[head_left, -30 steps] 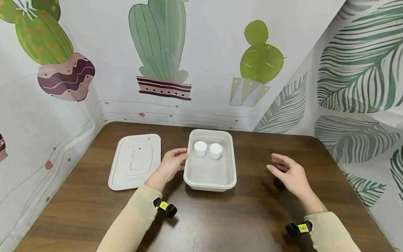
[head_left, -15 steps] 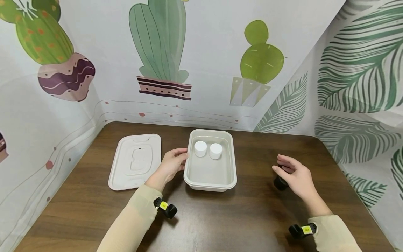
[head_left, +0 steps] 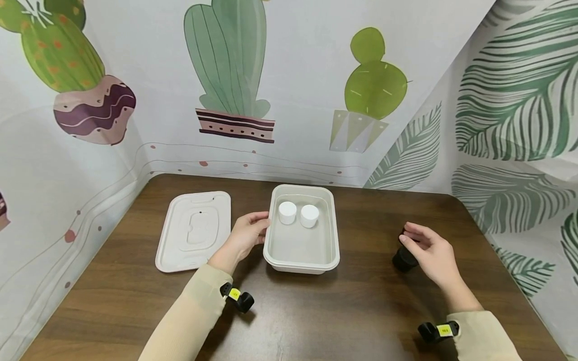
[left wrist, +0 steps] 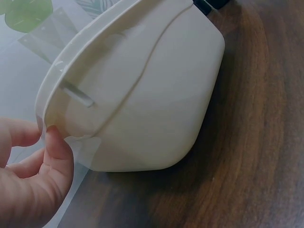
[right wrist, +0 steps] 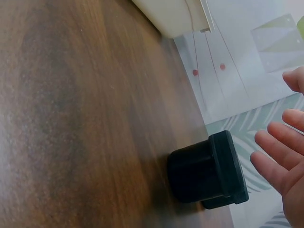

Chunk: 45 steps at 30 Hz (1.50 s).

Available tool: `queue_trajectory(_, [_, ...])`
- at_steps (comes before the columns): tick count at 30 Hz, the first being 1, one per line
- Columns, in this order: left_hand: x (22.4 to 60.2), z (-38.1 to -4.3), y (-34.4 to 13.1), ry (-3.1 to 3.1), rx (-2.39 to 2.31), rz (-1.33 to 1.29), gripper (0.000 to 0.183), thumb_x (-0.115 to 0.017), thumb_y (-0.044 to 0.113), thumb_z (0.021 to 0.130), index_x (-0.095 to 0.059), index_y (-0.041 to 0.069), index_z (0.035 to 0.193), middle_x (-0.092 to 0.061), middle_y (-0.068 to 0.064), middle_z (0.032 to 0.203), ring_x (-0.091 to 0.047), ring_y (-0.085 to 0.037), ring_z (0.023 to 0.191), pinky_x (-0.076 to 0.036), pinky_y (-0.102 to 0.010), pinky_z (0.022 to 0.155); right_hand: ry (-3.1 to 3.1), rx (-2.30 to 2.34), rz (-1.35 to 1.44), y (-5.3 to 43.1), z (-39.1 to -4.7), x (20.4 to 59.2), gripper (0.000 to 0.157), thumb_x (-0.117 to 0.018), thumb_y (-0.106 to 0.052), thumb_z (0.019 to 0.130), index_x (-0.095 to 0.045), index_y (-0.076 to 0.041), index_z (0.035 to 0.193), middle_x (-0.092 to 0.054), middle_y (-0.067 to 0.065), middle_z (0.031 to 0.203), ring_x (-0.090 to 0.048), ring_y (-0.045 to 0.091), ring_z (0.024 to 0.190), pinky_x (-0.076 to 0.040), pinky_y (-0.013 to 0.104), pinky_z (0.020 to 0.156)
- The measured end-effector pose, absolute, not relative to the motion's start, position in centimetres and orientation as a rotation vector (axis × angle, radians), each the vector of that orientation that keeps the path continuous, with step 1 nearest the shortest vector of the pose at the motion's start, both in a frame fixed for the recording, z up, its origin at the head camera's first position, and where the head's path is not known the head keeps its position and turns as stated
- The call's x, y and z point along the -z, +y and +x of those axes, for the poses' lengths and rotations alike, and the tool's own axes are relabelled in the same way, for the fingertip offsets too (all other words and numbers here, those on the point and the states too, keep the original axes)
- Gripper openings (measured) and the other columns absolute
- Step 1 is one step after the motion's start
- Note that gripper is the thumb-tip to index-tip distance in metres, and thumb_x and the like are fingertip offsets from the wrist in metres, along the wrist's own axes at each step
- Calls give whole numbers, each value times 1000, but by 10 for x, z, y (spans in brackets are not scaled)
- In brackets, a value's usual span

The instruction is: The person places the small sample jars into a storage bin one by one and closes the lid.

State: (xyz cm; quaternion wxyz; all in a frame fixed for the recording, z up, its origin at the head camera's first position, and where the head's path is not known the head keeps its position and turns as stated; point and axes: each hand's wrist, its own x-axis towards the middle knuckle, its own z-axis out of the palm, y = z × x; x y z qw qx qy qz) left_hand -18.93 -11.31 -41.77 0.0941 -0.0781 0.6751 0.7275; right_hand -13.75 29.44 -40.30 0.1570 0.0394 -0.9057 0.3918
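A light beige rectangular plastic container [head_left: 301, 248] stands open-topped at the middle of the table in the head view. My left hand [head_left: 245, 234] pinches its left rim; in the left wrist view, the thumb [left wrist: 58, 147] and a finger meet at that rim. Two white round lidded jars [head_left: 287, 213] sit side by side inside, toward the far end. My right hand [head_left: 431, 254] hovers over a black lidded jar [right wrist: 194, 171] on the right. Its fingers are spread and apart from the jar in the right wrist view. Another black piece shows partly behind that jar.
A flat beige lid [head_left: 194, 231] lies on the wooden table [head_left: 325, 313] left of the container. A patterned cloth [head_left: 307, 90] hangs behind the table and along its sides. Each wrist wears a small black camera [head_left: 245, 302].
My right hand has moved rightward, away from the container and over the black jar, uncovering more of it in the head view. The left hand and the container have stayed put.
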Motion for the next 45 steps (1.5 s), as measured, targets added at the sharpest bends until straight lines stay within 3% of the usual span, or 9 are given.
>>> queue_trajectory(7, [418, -189, -114, 1994, -2161, -229, 36, -54, 6, 93, -51, -6, 127, -58, -25, 115, -64, -18, 81, -53, -26, 63, -2557, -1122, 132, 298, -136, 403, 35, -65, -21, 90, -62, 0, 119, -60, -24, 104, -50, -24, 90, -41, -1, 75])
queue_trajectory(12, [417, -189, -114, 1997, -2149, -229, 36, -54, 6, 93, -51, -5, 128, -57, -26, 118, -64, -20, 84, -54, -26, 65, -2530, -1103, 133, 301, -135, 401, 32, -65, -18, 89, -64, 0, 117, -54, -35, 100, -49, -26, 88, -40, -3, 74])
queue_trajectory(31, [415, -189, -113, 1992, -2153, -234, 36, -54, 6, 93, -52, -5, 127, -58, -24, 116, -64, -18, 81, -52, -25, 63, -2557, -1080, 87, 315, -131, 406, 35, -65, -20, 89, -63, 2, 115, -50, -40, 96, -48, -27, 85, -39, -3, 72])
queue_trajectory(40, [416, -188, -114, 1986, -2147, -235, 36, -55, 6, 93, -52, -5, 127, -58, -23, 116, -64, -18, 82, -53, -25, 64, -2597, -1082, 44, 319, -127, 410, 36, -65, -23, 89, -63, 2, 115, -56, -31, 97, -48, -27, 83, -41, -2, 71])
queue_trajectory(45, [417, -189, -115, 1986, -2148, -229, 37, -55, 6, 92, -52, -5, 127, -58, -23, 116, -64, -17, 82, -52, -25, 64, -2609, -1075, 19, 322, -123, 410, 38, -65, -25, 89, -62, 1, 117, -54, -34, 97, -47, -28, 84, -40, -2, 71])
